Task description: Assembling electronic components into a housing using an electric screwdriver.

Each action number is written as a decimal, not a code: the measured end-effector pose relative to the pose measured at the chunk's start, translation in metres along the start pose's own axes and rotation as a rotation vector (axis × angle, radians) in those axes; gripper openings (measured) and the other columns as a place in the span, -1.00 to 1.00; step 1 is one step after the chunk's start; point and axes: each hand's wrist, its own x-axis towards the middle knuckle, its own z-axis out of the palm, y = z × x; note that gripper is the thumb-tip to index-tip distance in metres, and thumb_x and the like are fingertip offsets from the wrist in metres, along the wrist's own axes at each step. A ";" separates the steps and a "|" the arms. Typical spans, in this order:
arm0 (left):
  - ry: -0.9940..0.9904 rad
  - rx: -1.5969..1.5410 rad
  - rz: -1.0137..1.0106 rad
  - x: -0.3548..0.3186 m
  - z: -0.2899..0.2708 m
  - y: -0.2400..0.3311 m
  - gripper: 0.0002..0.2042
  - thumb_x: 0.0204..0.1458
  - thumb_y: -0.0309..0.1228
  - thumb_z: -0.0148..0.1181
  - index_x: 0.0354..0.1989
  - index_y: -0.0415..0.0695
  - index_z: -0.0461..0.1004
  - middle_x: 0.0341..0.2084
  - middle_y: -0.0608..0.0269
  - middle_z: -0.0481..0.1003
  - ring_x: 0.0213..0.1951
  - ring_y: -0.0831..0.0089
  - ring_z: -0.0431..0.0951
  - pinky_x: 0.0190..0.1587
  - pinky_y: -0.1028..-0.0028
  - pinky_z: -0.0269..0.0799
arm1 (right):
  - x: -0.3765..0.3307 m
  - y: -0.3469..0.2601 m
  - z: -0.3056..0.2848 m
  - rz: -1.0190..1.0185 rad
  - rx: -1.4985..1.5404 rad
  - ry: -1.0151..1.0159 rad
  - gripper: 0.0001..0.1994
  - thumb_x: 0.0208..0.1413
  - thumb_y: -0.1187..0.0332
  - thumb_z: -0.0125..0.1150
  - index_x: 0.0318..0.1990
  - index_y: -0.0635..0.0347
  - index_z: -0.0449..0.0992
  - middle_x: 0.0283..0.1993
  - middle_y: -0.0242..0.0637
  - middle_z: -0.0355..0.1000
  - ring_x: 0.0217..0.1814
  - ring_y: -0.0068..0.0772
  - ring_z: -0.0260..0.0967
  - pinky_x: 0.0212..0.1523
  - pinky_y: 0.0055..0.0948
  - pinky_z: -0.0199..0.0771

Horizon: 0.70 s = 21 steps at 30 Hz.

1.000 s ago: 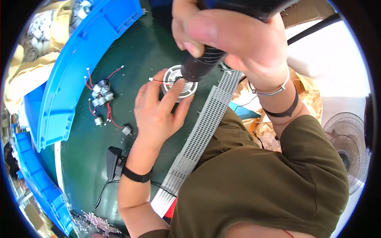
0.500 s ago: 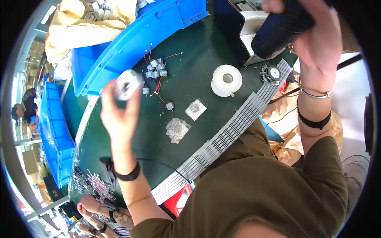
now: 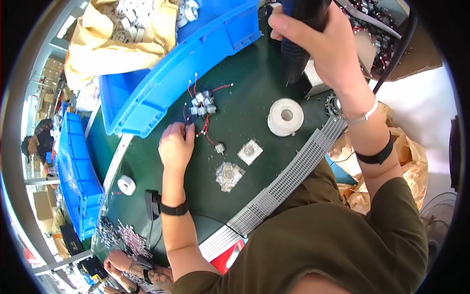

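Observation:
My left hand [image 3: 175, 149] rests low at the near edge of a cluster of small silver motors [image 3: 203, 104] with red wires. Its fingertips are closed on one small motor [image 3: 189, 123], mostly hidden by them. A thick black cylindrical tool [image 3: 299, 46] points downward in my right hand [image 3: 325, 51], whose fingers wrap round it. Below the tool stands a pale metal block [image 3: 316, 81]. A white round part [image 3: 126, 185] with a hole lies left of my left forearm. One loose motor [image 3: 220, 148] sits apart from the cluster.
A white spool [image 3: 279, 126] and two crumpled silvery foil pieces [image 3: 229, 176] lie on the green table. A blue crate [image 3: 181, 73] with a yellow cloth [image 3: 88, 59] and white rings stands behind. Perforated metal strip [image 3: 274, 196] lines the near edge. Another person's hands [image 3: 117, 262] work at lower left.
My left hand has put the white round part down on the left and moved to the motors, closing on one. My right hand has swung the black tool left and more upright.

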 end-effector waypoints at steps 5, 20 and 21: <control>0.308 -0.679 -0.373 -0.008 -0.026 -0.003 -0.79 0.06 -0.34 0.15 -0.36 -0.29 0.45 -0.54 0.22 0.49 -0.48 0.52 0.51 -0.40 0.55 0.38 | -0.039 0.030 -0.006 -0.566 -0.133 0.231 -0.58 -0.07 0.49 0.27 -0.01 0.26 0.32 -0.07 -0.24 0.29 -0.16 -0.47 0.30 -0.12 -0.48 0.35; 0.476 -0.255 0.196 0.181 -0.128 0.017 -0.77 0.02 -0.39 0.11 -0.25 -0.31 0.47 -0.45 -0.01 0.53 -0.45 0.30 0.54 -0.28 0.42 0.43 | -0.068 0.031 -0.001 0.207 -0.011 -0.417 -0.71 -0.09 0.57 0.25 -0.14 0.24 0.47 -0.14 -0.22 0.40 -0.19 -0.57 0.37 -0.35 -0.69 0.39; 0.368 -0.117 0.255 0.217 -0.121 0.011 -0.73 0.01 -0.35 0.10 -0.21 -0.31 0.46 -0.40 -0.09 0.51 -0.37 0.13 0.55 -0.24 0.37 0.43 | -0.066 0.030 -0.004 0.187 -0.035 -0.424 -0.71 -0.10 0.55 0.28 -0.15 0.24 0.48 -0.17 -0.22 0.41 -0.22 -0.54 0.37 -0.38 -0.67 0.37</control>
